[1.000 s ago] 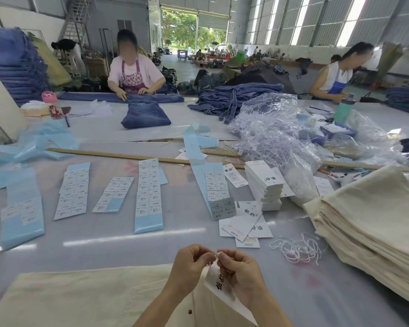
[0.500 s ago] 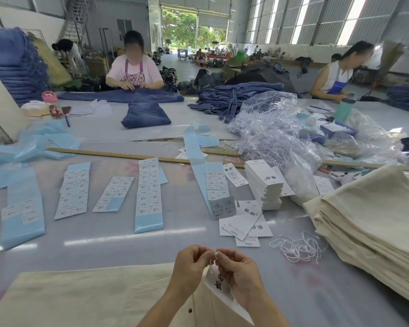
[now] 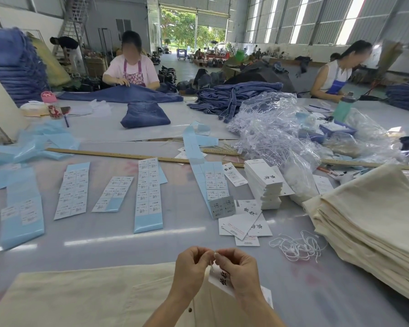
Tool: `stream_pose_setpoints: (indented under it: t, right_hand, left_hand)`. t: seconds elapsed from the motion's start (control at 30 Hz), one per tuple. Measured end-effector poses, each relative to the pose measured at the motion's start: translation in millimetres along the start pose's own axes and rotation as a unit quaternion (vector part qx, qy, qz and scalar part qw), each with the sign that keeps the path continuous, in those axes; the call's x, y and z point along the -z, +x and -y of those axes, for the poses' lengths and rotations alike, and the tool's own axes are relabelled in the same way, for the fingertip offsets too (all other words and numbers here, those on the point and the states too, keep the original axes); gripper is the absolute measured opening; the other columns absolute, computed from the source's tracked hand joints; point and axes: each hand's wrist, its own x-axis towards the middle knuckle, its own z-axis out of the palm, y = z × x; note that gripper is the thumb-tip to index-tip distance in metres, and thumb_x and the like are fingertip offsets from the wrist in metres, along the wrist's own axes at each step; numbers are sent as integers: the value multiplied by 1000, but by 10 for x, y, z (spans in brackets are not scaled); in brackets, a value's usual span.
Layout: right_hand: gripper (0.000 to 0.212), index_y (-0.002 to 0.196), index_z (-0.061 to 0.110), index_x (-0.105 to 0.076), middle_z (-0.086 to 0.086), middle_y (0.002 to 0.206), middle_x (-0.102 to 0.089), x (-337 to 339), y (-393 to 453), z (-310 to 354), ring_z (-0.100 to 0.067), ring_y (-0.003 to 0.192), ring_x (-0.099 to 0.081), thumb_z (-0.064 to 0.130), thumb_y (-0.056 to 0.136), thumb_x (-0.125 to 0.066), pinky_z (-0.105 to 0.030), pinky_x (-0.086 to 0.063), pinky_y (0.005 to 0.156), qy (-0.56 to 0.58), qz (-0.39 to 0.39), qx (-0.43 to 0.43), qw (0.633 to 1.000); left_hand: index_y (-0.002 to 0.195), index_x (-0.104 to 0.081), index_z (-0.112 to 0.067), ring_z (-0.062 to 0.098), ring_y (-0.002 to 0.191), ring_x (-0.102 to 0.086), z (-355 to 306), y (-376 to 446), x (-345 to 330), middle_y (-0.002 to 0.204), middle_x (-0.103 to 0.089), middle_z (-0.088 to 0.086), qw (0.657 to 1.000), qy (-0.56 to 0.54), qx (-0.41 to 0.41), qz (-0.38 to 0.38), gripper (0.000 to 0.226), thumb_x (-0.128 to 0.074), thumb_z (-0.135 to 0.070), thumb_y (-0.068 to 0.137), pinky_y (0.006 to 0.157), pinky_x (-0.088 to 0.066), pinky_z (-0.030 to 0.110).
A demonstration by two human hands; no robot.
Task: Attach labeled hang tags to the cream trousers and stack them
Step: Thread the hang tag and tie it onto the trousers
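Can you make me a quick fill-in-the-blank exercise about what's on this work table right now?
1. Both hands, the left hand and the right hand, pinch a thin white ____ above the hang tag.
2. The folded cream trousers are stacked on the ____ side of the table.
3. The person across the table is handling ____ jeans.

Missing words: string; right; blue

The right hand (image 3: 237, 272) covers most of the hang tag (image 3: 219, 278) — only part of its black lettering shows. The cord pinched between both hands' fingertips is too small to make out. The cream trousers (image 3: 80, 298) run off the bottom edge, and the folded cream stack (image 3: 373, 223) off the right. Print on the sticker sheets (image 3: 149, 192) is unreadable — too fine.
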Motion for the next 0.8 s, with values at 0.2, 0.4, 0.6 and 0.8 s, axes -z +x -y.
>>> stream_pose_setpoints:
  t: [0.2, 0.4, 0.6, 0.8]
  right_hand:
    - [3, 75, -2, -71, -18, 68, -68, 11, -1, 27, -17, 57, -59, -5, 75, -71, -25, -48, 59, -4, 8, 2, 1000]
    - [15, 72, -1, -71, -19, 66, -61, 0, 19, -6, -20, 55, -48, -9, 80, -62, -30, -41, 58, 104, 34, -69, 992]
    - [11, 80, -2, -68, -13, 64, -65, 28, 26, -27, -17, 55, -56, -12, 78, -64, -18, -49, 52, 92, 26, -73, 993]
    - [8, 80, -5, -69, -15, 63, -65, 26, 44, -7, -15, 53, -58, -12, 77, -65, -17, -49, 51, 72, 22, -66, 995]
  left_hand:
    - [72, -71, -3, 4, 56, -57, 10, 11, 33, 58, -66, -1, 999, -17, 16, 35, 11, -68, -3, 83, 59, -46, 15]
    - [79, -66, 2, 13, 53, -61, 16, 37, 25, 64, -66, 13, 974, -171, 143, 47, 4, -68, 5, 79, 53, -51, 19]
    - [75, -62, 3, 12, 50, -52, 53, 50, 31, 60, -60, 11, 968, -173, 171, 69, 8, -69, -1, 78, 51, -45, 18]
    - [73, -64, 2, 11, 50, -51, 48, 84, 29, 63, -60, 12, 967, -169, 170, 81, 25, -75, -18, 63, 52, -45, 18]
